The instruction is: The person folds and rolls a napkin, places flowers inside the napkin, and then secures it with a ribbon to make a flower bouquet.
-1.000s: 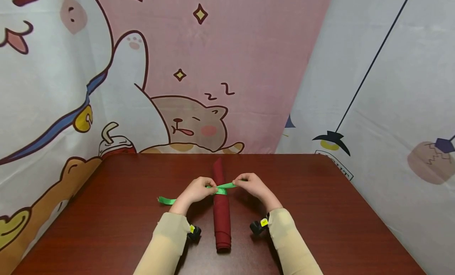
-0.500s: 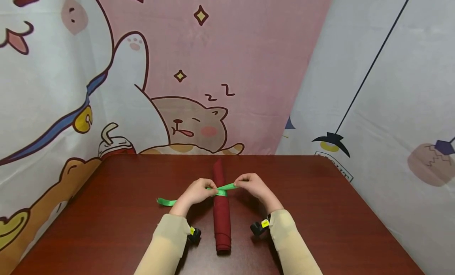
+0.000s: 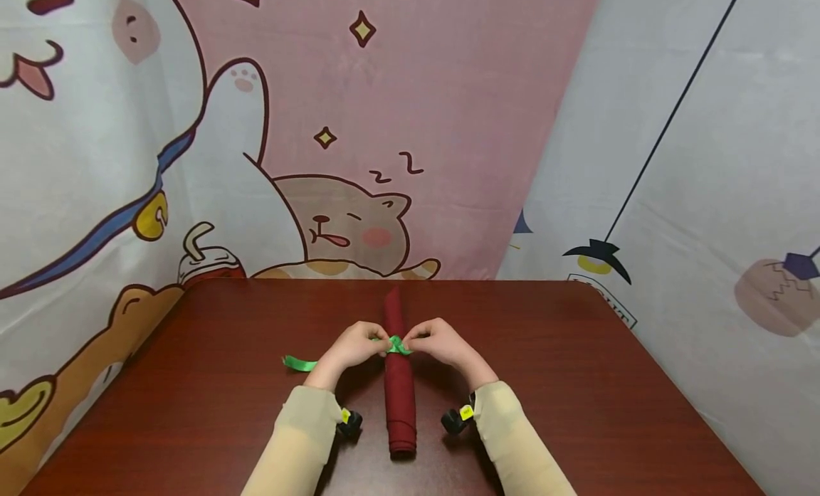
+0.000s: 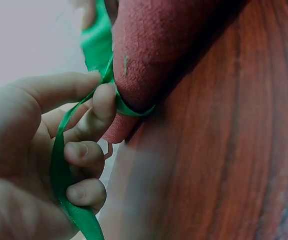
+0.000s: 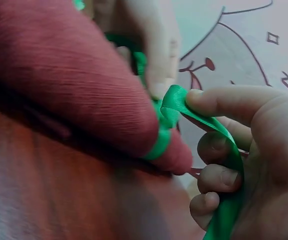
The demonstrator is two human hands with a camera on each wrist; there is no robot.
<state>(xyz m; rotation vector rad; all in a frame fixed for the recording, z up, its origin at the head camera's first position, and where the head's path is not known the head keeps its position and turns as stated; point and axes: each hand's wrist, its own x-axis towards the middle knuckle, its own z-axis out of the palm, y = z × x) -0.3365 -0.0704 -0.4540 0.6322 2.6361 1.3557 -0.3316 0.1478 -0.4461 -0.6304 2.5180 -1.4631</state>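
A dark red rolled cloth [image 3: 400, 403] lies lengthwise on the table, pointing away from me. Around its upper part runs a green ribbon [image 3: 398, 345], crossed on top of the roll. My left hand [image 3: 357, 344] pinches the ribbon at the left side of the roll; in the left wrist view one ribbon tail [image 4: 59, 170] runs down across the palm under curled fingers. At the right side, my right hand [image 3: 442, 341] pinches the other part between thumb and index finger. The right wrist view shows a folded bend of ribbon [image 5: 174, 102] there, its tail trailing through the palm.
The brown wooden table [image 3: 576, 410] spreads out around the roll. A loose ribbon end [image 3: 299, 363] lies on it left of my left wrist. Behind the table hangs a printed cartoon cloth [image 3: 448, 126]. Small black cameras [image 3: 456, 420] sit at both wrists.
My right hand has moved left, in close to the roll; the ribbon stretched between the hands is now slack and bunched over it. My left hand stays nearly in place.
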